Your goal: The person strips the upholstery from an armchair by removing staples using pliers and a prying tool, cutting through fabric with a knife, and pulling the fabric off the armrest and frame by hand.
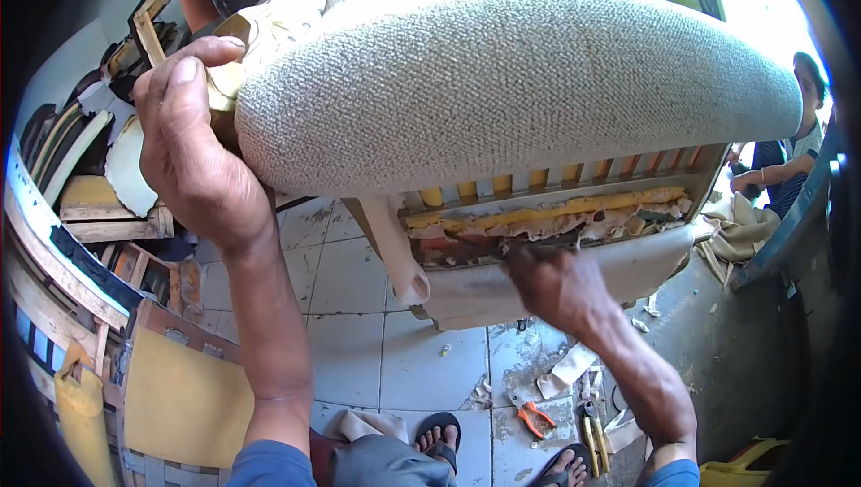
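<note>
A piece of seating with grey woven upholstery [520, 83] lies tipped over before me, its slatted side and torn yellow foam [574, 209] showing. My left hand [197, 142] is closed round the left end of the padded part, thumb and fingers at the edge where yellowish material shows. Lower down, my right hand [560, 290] is blurred by motion, its fingers closed at the ragged strip under the slats. A thin dark shaft seems to stick out from it to the left; its kind cannot be made out. Loose pale cloth [628, 267] hangs below that hand.
Orange-handled pliers [536, 419] and a yellow-handled cutter [595, 440] lie on the tiles [345, 343] among scraps. Wooden frames and a yellow panel [188, 397] stand at left. Another person [789, 164] sits at far right beside piled cloth [744, 227].
</note>
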{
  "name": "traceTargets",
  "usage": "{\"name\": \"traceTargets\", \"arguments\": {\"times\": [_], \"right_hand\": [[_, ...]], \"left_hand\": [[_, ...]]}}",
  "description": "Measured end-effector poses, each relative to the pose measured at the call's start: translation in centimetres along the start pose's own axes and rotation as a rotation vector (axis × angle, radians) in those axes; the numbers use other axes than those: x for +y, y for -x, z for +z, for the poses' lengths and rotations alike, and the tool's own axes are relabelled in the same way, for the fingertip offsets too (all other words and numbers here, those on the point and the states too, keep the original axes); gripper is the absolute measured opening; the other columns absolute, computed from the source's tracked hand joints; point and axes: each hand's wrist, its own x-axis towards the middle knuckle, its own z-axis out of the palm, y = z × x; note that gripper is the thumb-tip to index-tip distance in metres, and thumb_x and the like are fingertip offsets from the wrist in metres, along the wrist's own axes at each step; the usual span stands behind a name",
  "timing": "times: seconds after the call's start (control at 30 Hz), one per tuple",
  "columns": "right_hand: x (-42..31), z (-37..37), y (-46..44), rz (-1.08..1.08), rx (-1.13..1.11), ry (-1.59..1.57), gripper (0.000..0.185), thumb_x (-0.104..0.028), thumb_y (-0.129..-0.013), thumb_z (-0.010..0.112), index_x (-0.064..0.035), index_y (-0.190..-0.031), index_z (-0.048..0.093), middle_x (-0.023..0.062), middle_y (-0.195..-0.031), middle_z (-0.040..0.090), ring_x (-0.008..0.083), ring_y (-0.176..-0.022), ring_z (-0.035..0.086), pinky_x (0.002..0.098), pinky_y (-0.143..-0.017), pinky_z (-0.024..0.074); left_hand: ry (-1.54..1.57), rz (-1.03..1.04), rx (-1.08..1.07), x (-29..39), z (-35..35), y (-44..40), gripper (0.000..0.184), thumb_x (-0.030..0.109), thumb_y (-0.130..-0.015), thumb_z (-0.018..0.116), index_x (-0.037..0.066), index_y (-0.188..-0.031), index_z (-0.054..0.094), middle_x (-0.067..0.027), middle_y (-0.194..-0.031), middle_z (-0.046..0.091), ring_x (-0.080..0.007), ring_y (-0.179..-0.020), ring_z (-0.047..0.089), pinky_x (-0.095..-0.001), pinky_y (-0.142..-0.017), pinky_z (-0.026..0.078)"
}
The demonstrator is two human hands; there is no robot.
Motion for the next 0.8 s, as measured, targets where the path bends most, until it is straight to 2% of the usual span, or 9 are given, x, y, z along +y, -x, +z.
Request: {"name": "traceTargets", "arguments": {"times": [0.03,0.1,0.2,0.33,0.43,0.57,0.67,0.73,0.8], "right_hand": [[1.2,0.0,0.0,-0.003,-0.005,0.0,0.018,-0.015,-0.094,0.056,-0.0083,-0.104,0.069,0.0157,-0.082,0.072,0.0311,-0.061,0.069,0.0414,-0.049,0.054],[3.0,0.8,-0.7,-0.075,0.187,-0.051,0.014,-0.018,-0.086,0.072,-0.0134,-0.099,0.074,0.0093,-0.081,0.074,0.0298,-0.072,0.072,0.0432,-0.06,0.0544],[3.7,1.8,-1.5,-0.082,0.24,-0.11,0.012,-0.02,-0.084,0.074,-0.0127,-0.094,0.075,0.0078,-0.085,0.075,0.0299,-0.073,0.071,0.0437,-0.067,0.055],[4.8,3.1,-2.7,-0.128,0.252,-0.136,0.013,-0.02,-0.084,0.075,-0.013,-0.095,0.076,0.0082,-0.086,0.075,0.029,-0.073,0.071,0.0423,-0.064,0.0553],[5.6,4.4,-3.5,-0.205,0.317,-0.17,0.011,-0.021,-0.084,0.075,-0.0131,-0.091,0.075,0.0076,-0.082,0.073,0.0282,-0.073,0.071,0.0416,-0.062,0.0555],[5.0,3.1,-3.7,-0.179,0.251,-0.069,0.009,-0.02,-0.084,0.073,-0.012,-0.086,0.073,0.0062,-0.075,0.069,0.0276,-0.068,0.07,0.0421,-0.061,0.0556],[0.4,2.0,-1.9,0.007,0.09,-0.071,0.015,-0.015,-0.087,0.063,-0.0032,-0.093,0.071,0.0115,-0.079,0.07,0.0282,-0.063,0.067,0.0411,-0.057,0.0551],[-7.8,1.6,0.8,-0.125,0.046,0.465,0.021,-0.012,-0.085,0.058,0.0053,-0.093,0.067,0.0182,-0.075,0.068,0.0291,-0.064,0.068,0.0393,-0.046,0.0534],[-10.1,1.9,1.0,-0.039,0.016,0.372,0.022,-0.011,-0.082,0.058,0.0073,-0.093,0.066,0.0184,-0.075,0.066,0.0282,-0.063,0.067,0.037,-0.046,0.0533]], "left_hand": [[-0.006,-0.028,0.027,0.2,0.2,0.0,0.037,0.022,-0.1,0.038,-0.003,-0.102,0.065,-0.0132,-0.103,0.067,-0.0227,-0.098,0.065,-0.0369,-0.091,0.051],[-0.029,-0.003,0.026,0.2,0.2,0.0,0.037,0.022,-0.1,0.038,-0.003,-0.102,0.065,-0.0131,-0.103,0.067,-0.0225,-0.097,0.065,-0.0368,-0.091,0.051],[-0.023,-0.019,0.017,0.4,0.5,0.1,0.037,0.024,-0.101,0.038,-0.001,-0.101,0.065,-0.0131,-0.103,0.066,-0.0225,-0.099,0.064,-0.0372,-0.093,0.05],[0.305,-0.264,0.159,1.3,1.3,0.2,0.038,0.025,-0.102,0.037,0.0,-0.1,0.064,-0.0153,-0.105,0.065,-0.0255,-0.103,0.061,-0.0419,-0.101,0.044],[0.352,-0.209,0.192,1.0,1.7,0.2,0.034,0.024,-0.098,0.04,0.0,-0.094,0.064,-0.0129,-0.096,0.065,-0.0235,-0.099,0.059,-0.0371,-0.099,0.043],[0.39,-0.203,0.255,0.9,2.3,0.4,0.032,0.023,-0.098,0.039,-0.001,-0.095,0.062,-0.0131,-0.097,0.062,-0.0246,-0.104,0.057,-0.0413,-0.102,0.042],[0.314,-0.186,0.258,1.1,2.4,0.4,0.032,0.023,-0.098,0.04,0.0,-0.094,0.062,-0.0132,-0.098,0.062,-0.0247,-0.104,0.057,-0.0407,-0.102,0.041],[0.319,-0.252,0.288,1.7,2.4,0.3,0.032,0.022,-0.097,0.04,0.0,-0.093,0.063,-0.0125,-0.098,0.062,-0.0242,-0.103,0.057,-0.0397,-0.101,0.042],[0.303,-0.247,0.23,1.3,1.9,0.4,0.032,0.021,-0.097,0.041,0.0,-0.093,0.064,-0.0116,-0.098,0.063,-0.0234,-0.101,0.058,-0.0386,-0.099,0.044]]}}
